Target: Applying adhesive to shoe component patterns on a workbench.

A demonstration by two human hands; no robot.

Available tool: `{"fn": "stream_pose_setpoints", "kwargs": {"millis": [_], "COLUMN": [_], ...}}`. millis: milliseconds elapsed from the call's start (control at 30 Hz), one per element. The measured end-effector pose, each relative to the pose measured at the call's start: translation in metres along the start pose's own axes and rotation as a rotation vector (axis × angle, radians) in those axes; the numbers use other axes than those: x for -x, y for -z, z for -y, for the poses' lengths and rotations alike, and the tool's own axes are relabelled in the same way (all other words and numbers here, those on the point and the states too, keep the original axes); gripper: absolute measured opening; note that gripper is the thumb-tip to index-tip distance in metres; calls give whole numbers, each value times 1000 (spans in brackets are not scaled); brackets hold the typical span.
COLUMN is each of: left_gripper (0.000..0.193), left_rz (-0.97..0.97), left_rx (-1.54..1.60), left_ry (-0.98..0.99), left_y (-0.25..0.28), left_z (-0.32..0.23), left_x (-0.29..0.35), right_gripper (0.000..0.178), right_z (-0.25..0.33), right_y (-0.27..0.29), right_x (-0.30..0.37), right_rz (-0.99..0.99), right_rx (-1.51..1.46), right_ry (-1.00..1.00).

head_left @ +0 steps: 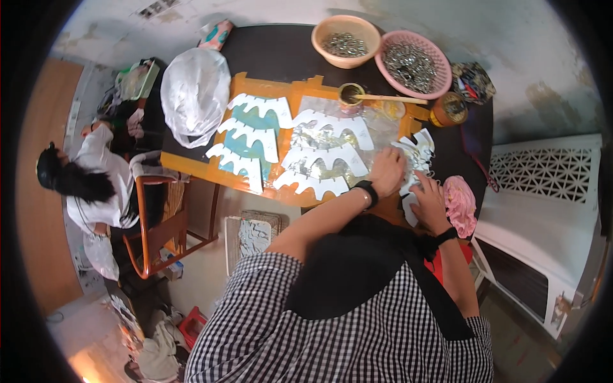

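A loose pile of white cut-out pieces (421,148) with scalloped edges lies at the table's right side. My left hand (388,171), with a black band at the wrist, rests at the left edge of this pile, its fingers spread over it. Close by on the right, my right hand (430,202) curls its fingers over a white cut-out piece (409,209) near the front edge. Similar white pieces (325,159) lie in two columns on taped sheets to the left. Several in the left column (250,134) overlap a teal area.
A glue-stained pot (350,94) has a wooden stick (396,99) across it. Behind stand a peach bowl (345,60) and a pink basket (440,48) of small metal parts. A jar (449,110), pink cloth (460,205) and plastic bag (195,96) surround the work. Another person (96,169) sits left.
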State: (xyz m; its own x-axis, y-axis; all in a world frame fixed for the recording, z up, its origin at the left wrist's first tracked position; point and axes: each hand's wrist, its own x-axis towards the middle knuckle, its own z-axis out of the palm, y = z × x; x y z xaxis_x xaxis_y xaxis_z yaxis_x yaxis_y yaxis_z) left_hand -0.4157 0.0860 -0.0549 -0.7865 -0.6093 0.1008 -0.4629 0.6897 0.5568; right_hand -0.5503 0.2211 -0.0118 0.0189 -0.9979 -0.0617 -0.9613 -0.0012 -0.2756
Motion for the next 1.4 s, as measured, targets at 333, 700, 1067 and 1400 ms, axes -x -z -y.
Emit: {"fn": "stream_pose_setpoints", "kwargs": {"millis": [333,700,1067,1400], "left_gripper": [16,14,15,16], "left_rz": [-372,-48,293,136], "left_rx": [279,586,873,772], "left_ry": [218,244,242,86], "left_y": [52,61,86,25], "left_z": [57,68,51,27], "left_x": [16,25,2,-52], "right_gripper": [18,12,30,19], "right_z": [-5,13,17,-11], "right_y": [39,8,-29,-9], "right_x": [-63,-52,-26,21], "right_rz": [-203,110,7,-69], "right_rx": [-841,-455,-537,-1029], "right_ry": [-199,-197,-247,-665]}}
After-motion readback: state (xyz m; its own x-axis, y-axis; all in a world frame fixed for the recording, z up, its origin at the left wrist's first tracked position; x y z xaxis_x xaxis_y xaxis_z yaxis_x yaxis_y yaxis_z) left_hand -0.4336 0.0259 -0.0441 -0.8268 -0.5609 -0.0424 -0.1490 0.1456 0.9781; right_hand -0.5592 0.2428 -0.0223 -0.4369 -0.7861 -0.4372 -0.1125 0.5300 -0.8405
